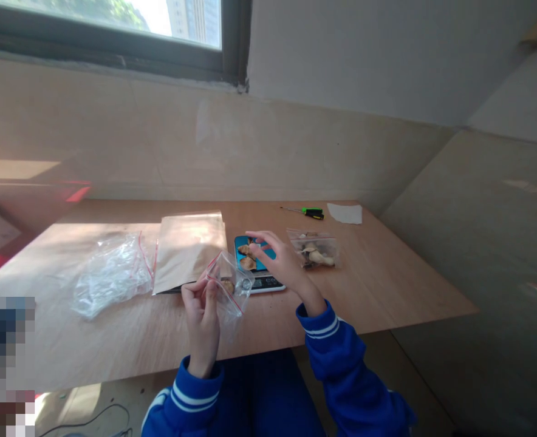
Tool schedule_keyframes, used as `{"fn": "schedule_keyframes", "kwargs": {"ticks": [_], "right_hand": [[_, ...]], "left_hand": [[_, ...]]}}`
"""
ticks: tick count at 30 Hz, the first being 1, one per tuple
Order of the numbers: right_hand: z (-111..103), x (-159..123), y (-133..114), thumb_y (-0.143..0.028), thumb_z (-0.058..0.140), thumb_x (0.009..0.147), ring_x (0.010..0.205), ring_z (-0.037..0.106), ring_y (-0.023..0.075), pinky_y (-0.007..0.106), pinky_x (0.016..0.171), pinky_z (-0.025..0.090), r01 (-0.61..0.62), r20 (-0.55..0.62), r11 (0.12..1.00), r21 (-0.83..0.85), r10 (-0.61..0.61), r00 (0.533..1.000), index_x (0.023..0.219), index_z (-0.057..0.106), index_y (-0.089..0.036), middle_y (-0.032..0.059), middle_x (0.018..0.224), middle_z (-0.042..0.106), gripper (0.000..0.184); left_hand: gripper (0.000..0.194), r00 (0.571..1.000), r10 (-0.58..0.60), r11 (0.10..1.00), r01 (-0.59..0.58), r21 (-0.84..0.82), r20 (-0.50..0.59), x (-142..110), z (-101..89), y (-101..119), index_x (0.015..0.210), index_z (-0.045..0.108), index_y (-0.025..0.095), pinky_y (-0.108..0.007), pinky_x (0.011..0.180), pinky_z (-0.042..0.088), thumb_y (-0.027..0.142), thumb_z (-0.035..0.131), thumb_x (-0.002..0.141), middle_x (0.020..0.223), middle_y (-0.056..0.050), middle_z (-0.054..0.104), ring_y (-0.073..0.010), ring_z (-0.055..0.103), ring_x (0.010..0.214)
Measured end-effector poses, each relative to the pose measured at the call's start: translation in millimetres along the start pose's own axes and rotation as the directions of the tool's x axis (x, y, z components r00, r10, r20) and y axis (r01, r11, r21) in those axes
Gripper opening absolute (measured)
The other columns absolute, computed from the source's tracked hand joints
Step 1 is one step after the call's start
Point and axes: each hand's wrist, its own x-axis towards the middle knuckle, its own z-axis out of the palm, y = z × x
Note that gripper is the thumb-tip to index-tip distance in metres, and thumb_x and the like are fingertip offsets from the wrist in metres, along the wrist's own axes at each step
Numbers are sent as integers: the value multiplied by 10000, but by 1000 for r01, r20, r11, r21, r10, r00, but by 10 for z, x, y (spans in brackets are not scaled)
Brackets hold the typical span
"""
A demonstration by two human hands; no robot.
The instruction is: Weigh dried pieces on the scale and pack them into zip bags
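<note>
My left hand (201,315) pinches the red-striped rim of a small clear zip bag (230,284) that holds a brown piece at its bottom. Just above a small blue-topped digital scale (268,283), my right hand (278,260) hovers with fingers spread and nothing visible in them. Two or three brown dried pieces (247,257) lie on the scale's platform. To the right of the scale sits a clear bag of dried pieces (314,249).
A brown paper pouch (187,247) lies flat left of the scale, and a heap of empty clear zip bags (110,275) lies further left. A green-handled screwdriver (307,212) and a white paper scrap (345,213) rest near the wooden table's (387,285) far edge.
</note>
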Motion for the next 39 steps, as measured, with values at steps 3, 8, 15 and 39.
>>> {"fn": "schedule_keyframes", "kwargs": {"ticks": [3,8,15,39], "right_hand": [[168,101,320,-297,515,919,1151,556,210,362,1007,421,-98,-32,987,-131,95,995,1190,622,-208,98,1211,616,305],[421,271,683,-196,603,838,1090,590,258,411,984,431,-232,-43,950,-211,228,973,1095,672,-145,147,1102,663,271],[384,321,767,-154,662,778,900,670,227,363,864,497,-243,-79,964,-105,235,969,823,729,-180,84,908,737,85],[290,-18,-325,-127,680,743,775,683,161,300,740,544,-321,73,935,154,313,947,894,712,-175,49,877,734,161]], "left_hand": [[321,1000,-2,1000,2,-6,-2,-8,-20,3,906,447,212,-438,1022,442,474,617,831,1256,-148,619,-254,595,1181],[323,1000,-2,1000,2,-9,1,-7,-62,-18,905,443,212,-451,1030,429,473,619,829,1240,-145,621,-253,599,1172],[358,1000,-14,1000,14,-2,-20,0,-75,-17,909,452,206,-473,1020,428,507,622,815,1212,-142,629,-267,607,1157],[397,995,94,989,-90,115,-35,17,2,49,879,482,194,-365,847,521,567,594,802,978,-89,677,-226,663,988]]}}
